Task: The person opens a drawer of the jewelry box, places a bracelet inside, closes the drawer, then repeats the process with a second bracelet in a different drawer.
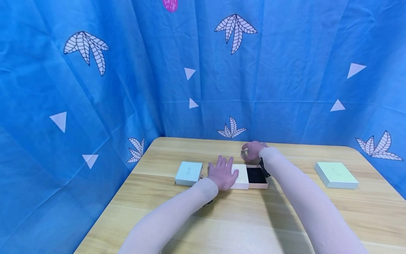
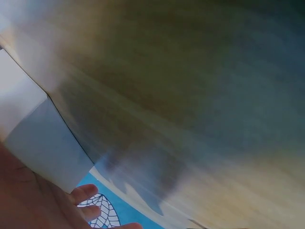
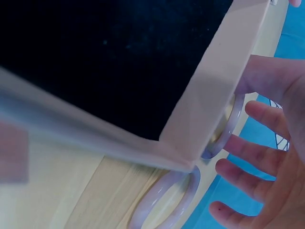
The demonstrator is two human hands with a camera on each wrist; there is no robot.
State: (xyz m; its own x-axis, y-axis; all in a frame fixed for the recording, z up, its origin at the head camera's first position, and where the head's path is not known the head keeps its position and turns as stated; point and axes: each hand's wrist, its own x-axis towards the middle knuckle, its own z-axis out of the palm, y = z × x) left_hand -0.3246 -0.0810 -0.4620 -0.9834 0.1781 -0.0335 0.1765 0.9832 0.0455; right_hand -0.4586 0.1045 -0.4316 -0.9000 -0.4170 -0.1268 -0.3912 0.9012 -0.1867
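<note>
In the head view my left hand lies spread over a white box sleeve, fingers straight. Out of its right side a pale pink drawer with a black lining sticks partway. Just behind the drawer, my right hand has its thumb and fingers about a pale lavender bangle. The drawer edge hides the thumb tip in the right wrist view. Another bangle curve shows below the drawer's corner there. The left wrist view has the palm against the white box.
A light blue box sits left of my left hand on the wooden table. Far to the right stands a pale green box. A blue patterned curtain hangs behind and along the left side.
</note>
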